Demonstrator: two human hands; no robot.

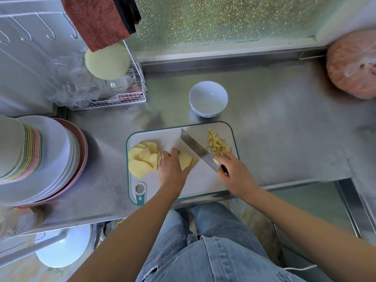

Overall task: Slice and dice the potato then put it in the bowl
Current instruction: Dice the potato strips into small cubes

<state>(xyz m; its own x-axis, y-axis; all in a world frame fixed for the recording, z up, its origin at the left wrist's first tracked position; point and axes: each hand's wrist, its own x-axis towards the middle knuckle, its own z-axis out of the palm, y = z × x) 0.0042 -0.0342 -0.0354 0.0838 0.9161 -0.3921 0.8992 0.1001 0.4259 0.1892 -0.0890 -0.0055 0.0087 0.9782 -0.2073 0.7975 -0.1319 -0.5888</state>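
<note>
Across the brushed stainless steel counter (274, 129), from big to small: tall stack of pale round plates (53, 159) crowding the left edge; rough orange round lump (354, 64) in the far right corner, kind unclear; white wire dish rack (130, 98) at the back left, with a rust-red terry towel (97, 21) hanging above it. Nearer, at the front edge, grey rectangular plastic cutting board (199, 180) with a teal rim. Just beyond its far edge and apart from it, small white round ceramic bowl (205, 112), upright. Broad steel cleaver-style knife (195, 147) slanting across the board, its blade lying between sliced and diced potato. Fanned pile of pale yellow potato slices (140, 159) at the board's left end; heap of small yellow potato dice (217, 145) towards the far right corner. Left hand (171, 167) palm down, fingers bent over a small stack of slices (186, 160), covering its left part. Right hand (234, 174) wrapped round the black knife handle, hiding most of it.
</note>
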